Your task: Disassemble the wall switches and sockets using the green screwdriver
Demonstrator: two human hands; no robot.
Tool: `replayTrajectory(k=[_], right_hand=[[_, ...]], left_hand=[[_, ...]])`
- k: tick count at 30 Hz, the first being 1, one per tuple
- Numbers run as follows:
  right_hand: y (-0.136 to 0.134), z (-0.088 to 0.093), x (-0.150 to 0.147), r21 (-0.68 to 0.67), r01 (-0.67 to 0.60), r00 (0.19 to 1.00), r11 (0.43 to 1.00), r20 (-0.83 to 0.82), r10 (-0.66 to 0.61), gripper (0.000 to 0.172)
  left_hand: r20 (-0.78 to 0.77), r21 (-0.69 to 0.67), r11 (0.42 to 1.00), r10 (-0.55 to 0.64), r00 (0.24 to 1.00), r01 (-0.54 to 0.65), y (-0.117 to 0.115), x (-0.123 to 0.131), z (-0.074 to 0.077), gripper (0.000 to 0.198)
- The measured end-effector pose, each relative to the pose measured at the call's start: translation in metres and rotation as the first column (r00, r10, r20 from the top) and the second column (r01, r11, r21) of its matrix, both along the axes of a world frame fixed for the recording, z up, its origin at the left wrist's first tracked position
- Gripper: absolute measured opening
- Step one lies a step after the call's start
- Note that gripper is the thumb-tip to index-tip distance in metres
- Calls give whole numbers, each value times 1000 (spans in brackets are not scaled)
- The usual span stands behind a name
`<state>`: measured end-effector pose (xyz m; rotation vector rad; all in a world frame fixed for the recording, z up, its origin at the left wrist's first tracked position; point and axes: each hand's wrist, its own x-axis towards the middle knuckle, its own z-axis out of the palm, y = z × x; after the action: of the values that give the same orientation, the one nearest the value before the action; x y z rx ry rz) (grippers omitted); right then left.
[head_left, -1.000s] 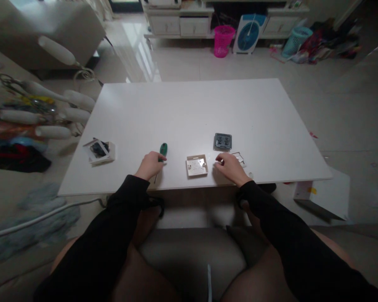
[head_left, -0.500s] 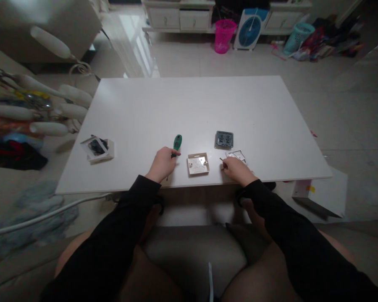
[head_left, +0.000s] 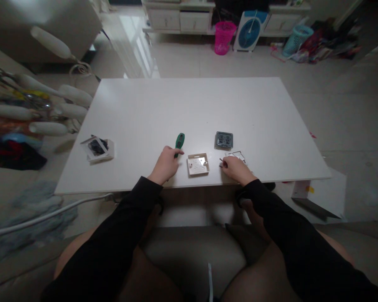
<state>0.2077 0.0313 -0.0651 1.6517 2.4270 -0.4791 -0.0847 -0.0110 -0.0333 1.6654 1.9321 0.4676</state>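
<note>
My left hand (head_left: 166, 165) is closed around a screwdriver with a green handle (head_left: 180, 140), which points away from me. Just right of it, a white square mounting box (head_left: 198, 164) lies with its hollow side up. My right hand (head_left: 235, 168) is pinched over the table, and two thin, dark, screw-like pieces (head_left: 221, 160) stick out from its fingertips. Partly hidden behind that hand is a white frame plate (head_left: 240, 156). A dark grey socket module (head_left: 224, 140) lies a little farther back, its wired or back side apparently up.
A white open carton (head_left: 101, 152) with dark contents stands on the left of the white table (head_left: 189, 105). Left of the table is a metal rack with white padded arms (head_left: 74, 95). A pink basket (head_left: 224, 38) and a blue-and-white fan (head_left: 249, 32) stand beyond.
My left hand has shifted slightly to the right with the screwdriver, closer to the mounting box. The right hand has barely moved.
</note>
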Motion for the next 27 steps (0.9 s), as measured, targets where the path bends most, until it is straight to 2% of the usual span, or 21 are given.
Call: replayTrajectory(k=[5,21,24,27], right_hand=[[0,-1,0,9,-5,1000,1000,-11,5,18],[-1,2,-3,0,16,1000,1000,-23,-16,15],[7,9,4,43,57,997,997,-52,-55,15],[18,15,20,125,151,988,981,-57,-145,18]], left_hand=[[46,-1,1000,-2,999,2,-1,3,-6,45],[23,77,997,-22,999,20,-2,2,-10,43],[20,80,997,-16,1000,14,-1,3,-9,43],[17,87,996,-21,1000,19,-2,3,-8,43]])
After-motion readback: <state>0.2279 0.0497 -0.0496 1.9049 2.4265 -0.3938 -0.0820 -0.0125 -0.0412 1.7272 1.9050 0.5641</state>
